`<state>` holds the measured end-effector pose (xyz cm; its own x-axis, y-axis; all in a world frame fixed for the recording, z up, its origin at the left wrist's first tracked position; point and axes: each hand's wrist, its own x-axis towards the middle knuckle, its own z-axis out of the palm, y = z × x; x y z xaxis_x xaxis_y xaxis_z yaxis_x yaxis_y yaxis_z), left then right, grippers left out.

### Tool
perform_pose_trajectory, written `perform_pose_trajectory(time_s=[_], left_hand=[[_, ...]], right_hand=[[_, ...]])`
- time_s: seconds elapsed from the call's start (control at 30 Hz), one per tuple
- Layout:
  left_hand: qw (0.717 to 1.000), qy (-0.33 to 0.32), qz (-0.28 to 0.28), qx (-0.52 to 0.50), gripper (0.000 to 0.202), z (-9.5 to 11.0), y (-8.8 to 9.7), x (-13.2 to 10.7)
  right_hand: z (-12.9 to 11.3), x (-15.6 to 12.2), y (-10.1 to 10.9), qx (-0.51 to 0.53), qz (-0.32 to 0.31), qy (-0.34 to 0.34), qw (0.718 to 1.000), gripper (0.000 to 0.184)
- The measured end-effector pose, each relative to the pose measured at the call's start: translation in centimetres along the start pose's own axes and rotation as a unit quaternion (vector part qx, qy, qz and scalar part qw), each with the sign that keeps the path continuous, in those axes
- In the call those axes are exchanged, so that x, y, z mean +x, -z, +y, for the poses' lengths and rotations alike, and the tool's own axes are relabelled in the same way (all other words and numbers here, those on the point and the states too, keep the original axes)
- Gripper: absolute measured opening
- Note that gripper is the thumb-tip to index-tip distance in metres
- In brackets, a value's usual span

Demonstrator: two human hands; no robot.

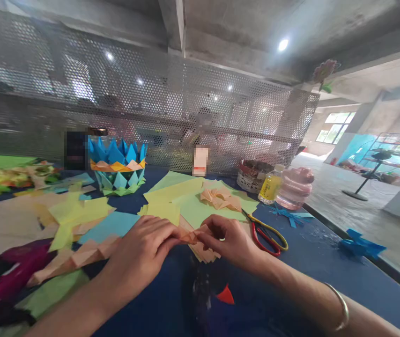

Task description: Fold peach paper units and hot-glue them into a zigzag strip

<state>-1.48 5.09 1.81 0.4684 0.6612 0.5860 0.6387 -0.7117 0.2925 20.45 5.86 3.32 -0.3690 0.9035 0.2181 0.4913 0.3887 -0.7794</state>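
Note:
Between my two hands is a small piece of peach folded paper [188, 236]. My left hand [147, 243] pinches its left end, and my right hand [230, 241] pinches the right end; the fingers partly hide it. Peach paper pieces [205, 255] lie on the table just beneath. A zigzag peach folded strip [91, 254] runs beside my left forearm. Beyond my right hand, a folded peach paper piece [221, 198] rests on green sheets [182, 206]. Scissors [266, 236] with red and yellow handles lie right of my right hand.
A blue, orange and green folded-paper basket [119, 175] stands at the back left. Loose coloured sheets [17, 220] cover the left side. A round container [252, 178], yellow-labelled bottle [270, 188] and pink bottle [294, 187] stand back right. Blue paper [361, 243] lies near the table's right edge.

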Motion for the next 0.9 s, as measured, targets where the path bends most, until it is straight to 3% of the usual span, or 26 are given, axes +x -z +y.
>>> perform_pose_trajectory(time_s=[0.37,0.6,0.9], left_hand=[[0.999,0.021,-0.021,-0.016,0.013,0.38,-0.05,-0.05],[0.999,0.031,-0.027,-0.028,0.014,0.39,-0.19,-0.11],[0.999,0.026,-0.003,-0.029,0.015,0.51,-0.32,-0.14]], right_hand=[[-1.07,-0.40,-0.40,-0.042,0.014,-0.010,0.999,0.016],[-0.90,-0.48,-0.53,-0.015,-0.007,-0.011,1.000,0.014],[-0.77,-0.32,-0.54,0.005,-0.004,-0.018,1.000,0.018]])
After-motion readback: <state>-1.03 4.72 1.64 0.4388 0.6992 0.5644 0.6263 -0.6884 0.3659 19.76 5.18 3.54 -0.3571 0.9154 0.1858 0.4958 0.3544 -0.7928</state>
